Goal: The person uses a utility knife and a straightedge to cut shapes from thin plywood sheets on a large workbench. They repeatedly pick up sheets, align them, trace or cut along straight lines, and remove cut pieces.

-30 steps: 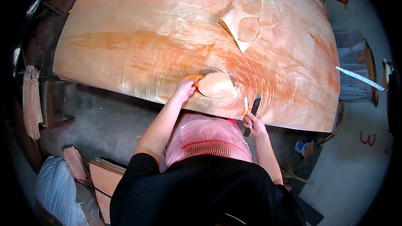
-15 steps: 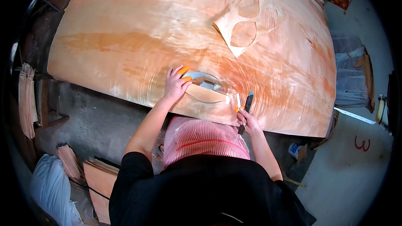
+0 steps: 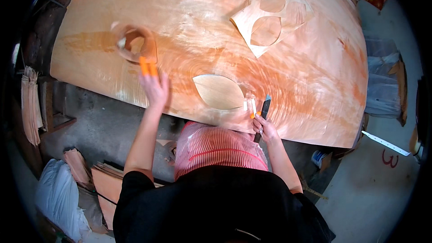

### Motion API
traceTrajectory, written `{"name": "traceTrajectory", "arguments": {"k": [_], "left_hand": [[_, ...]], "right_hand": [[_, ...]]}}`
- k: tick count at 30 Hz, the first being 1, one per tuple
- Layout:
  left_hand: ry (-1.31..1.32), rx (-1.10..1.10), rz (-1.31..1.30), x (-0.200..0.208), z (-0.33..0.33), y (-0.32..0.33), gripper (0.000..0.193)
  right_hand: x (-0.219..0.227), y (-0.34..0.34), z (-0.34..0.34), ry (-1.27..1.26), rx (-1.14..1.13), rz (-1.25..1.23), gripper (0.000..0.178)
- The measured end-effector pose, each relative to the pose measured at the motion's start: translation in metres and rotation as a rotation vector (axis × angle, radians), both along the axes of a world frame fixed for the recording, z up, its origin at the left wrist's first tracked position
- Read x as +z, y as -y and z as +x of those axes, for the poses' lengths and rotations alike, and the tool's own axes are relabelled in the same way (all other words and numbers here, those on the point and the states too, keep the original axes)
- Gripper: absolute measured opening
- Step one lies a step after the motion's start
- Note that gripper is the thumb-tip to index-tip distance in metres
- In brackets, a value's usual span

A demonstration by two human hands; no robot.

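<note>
My left hand (image 3: 155,87), orange covers on two fingers, reaches left over the broad wood veneer sheet (image 3: 175,54). Its fingers are stretched out with the thumb apart. At the fingertips is a brown ring-like piece (image 3: 150,45) with a hole, smeared by motion. A pale leaf-shaped area (image 3: 218,92) with pointed ends shows in the sheet near its front edge. Right of it, my right hand (image 3: 267,130) is closed round a dark-handled knife (image 3: 266,105), blade pointing away. White strips (image 3: 253,106) are by its fingers, one against the sheet.
Farther back on the sheet lies a veneer offcut (image 3: 266,37) with leaf-shaped holes. Veneer stacks (image 3: 106,193) and a white sack (image 3: 58,198) are at the lower left. Plastic-wrapped material (image 3: 382,81) and a white ruler-like strip (image 3: 385,143) stand out on the right.
My left hand has swung left and away from the leaf-shaped area, and the brown ring-like piece now shows at its fingertips. That area now looks pale throughout. My right hand keeps the knife.
</note>
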State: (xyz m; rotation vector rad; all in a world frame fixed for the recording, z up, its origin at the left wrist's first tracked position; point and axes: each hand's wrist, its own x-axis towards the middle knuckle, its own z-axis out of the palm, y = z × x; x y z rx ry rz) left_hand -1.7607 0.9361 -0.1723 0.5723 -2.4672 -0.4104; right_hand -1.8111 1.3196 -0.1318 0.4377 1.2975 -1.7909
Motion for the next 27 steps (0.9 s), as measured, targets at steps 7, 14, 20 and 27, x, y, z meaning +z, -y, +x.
{"name": "traceTrajectory", "arguments": {"k": [7,14,20,27], "left_hand": [[0.385,-0.419,0.138,-0.022,0.020,-0.078,0.056],[0.371,-0.373,0.129,-0.030,0.015,-0.081,0.056],[0.361,-0.378,0.128,-0.030,0.020,-0.079,0.057],[0.374,-0.371,0.125,-0.030,0.019,-0.079,0.055]], "right_hand": [[0.003,0.016,-0.003,0.026,0.001,0.033,0.016],[-0.002,0.033,-0.004,0.023,0.059,0.039,0.013],[-0.011,0.058,-0.008,-0.082,0.173,0.108,0.018],[-0.031,0.101,-0.031,-0.242,0.229,0.308,0.018]]}}
